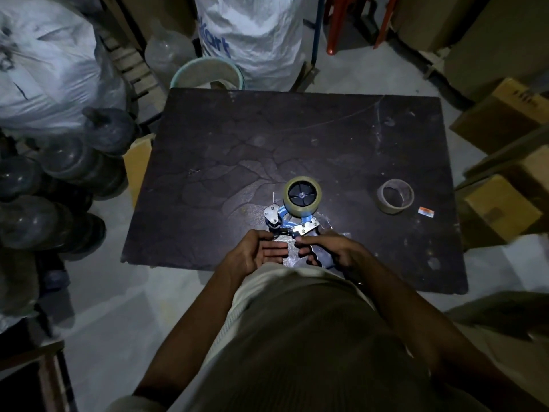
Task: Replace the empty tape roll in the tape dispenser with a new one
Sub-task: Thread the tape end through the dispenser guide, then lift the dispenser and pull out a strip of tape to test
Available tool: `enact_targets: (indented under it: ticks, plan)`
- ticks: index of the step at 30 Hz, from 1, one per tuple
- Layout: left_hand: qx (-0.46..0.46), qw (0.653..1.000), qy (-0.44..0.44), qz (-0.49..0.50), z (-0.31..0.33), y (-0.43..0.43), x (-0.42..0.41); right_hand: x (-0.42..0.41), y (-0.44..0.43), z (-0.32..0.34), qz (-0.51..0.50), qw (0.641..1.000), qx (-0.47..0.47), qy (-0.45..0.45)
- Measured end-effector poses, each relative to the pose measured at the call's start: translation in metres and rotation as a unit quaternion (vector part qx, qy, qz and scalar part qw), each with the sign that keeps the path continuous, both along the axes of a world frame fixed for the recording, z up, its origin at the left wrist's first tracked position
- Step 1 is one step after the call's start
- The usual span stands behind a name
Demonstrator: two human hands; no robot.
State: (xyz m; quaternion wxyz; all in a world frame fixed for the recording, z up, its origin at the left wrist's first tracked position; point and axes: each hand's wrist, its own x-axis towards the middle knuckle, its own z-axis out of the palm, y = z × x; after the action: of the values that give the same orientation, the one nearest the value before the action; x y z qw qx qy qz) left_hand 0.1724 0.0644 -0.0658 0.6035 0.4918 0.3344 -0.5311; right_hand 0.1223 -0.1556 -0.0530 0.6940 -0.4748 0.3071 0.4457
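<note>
A blue and metal tape dispenser (292, 223) lies on the dark table (297, 138) near its front edge. A full roll of clear tape (302, 195) sits on the dispenser's black hub. The empty cardboard core (395, 200) lies apart on the table, to the right. A strip of clear tape (286, 251) stretches between my two hands just in front of the dispenser. My left hand (255, 252) pinches the strip's left side. My right hand (329, 248) pinches its right side and lies over the dispenser's handle.
A small orange and white label (426, 212) lies right of the core. White sacks (252, 34), a round bin (208, 74) and dark water jugs (59, 179) crowd the back and left. Cardboard boxes (502, 209) stand at the right.
</note>
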Motion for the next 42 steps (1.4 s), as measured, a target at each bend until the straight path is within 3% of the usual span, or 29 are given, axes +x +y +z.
enact_targets:
  ticks: [5,11,14,18,22,28,31,37,39,42]
  plan:
    - [0.039,0.999,-0.007,0.034,0.002,0.001,0.002,0.001,-0.001,0.001,0.026,0.996,-0.073,-0.036]
    - [0.056,0.997,-0.039,-0.038,0.008,-0.012,0.02,-0.023,0.001,0.017,-0.059,0.97,-0.177,-0.158]
    - [0.054,0.988,-0.116,-0.082,0.018,-0.025,0.034,-0.032,-0.011,0.026,-0.059,0.928,-0.255,-0.265]
    - [0.019,0.945,-0.244,-0.216,0.042,-0.042,0.061,-0.053,-0.027,0.024,-0.069,0.898,-0.297,-0.316]
    - [0.015,0.86,-0.366,-0.356,0.05,-0.065,0.081,-0.073,-0.035,0.023,-0.1,0.894,-0.319,-0.298]
    - [-0.004,0.86,-0.321,-0.395,0.041,-0.101,0.071,-0.107,-0.029,0.026,-0.191,0.907,-0.296,-0.231]
    - [-0.018,0.858,-0.299,-0.418,0.032,-0.114,0.062,-0.127,-0.023,0.029,-0.233,0.897,-0.3,-0.225]
    - [-0.004,0.823,-0.338,-0.456,0.03,-0.144,0.052,-0.159,-0.029,0.028,-0.254,0.874,-0.356,-0.213]
    - [0.011,0.8,-0.358,-0.481,0.027,-0.151,0.063,-0.171,-0.031,0.025,-0.25,0.867,-0.385,-0.194]
    - [0.013,0.73,-0.405,-0.551,0.034,-0.171,0.065,-0.185,-0.032,0.015,-0.219,0.854,-0.442,-0.163]
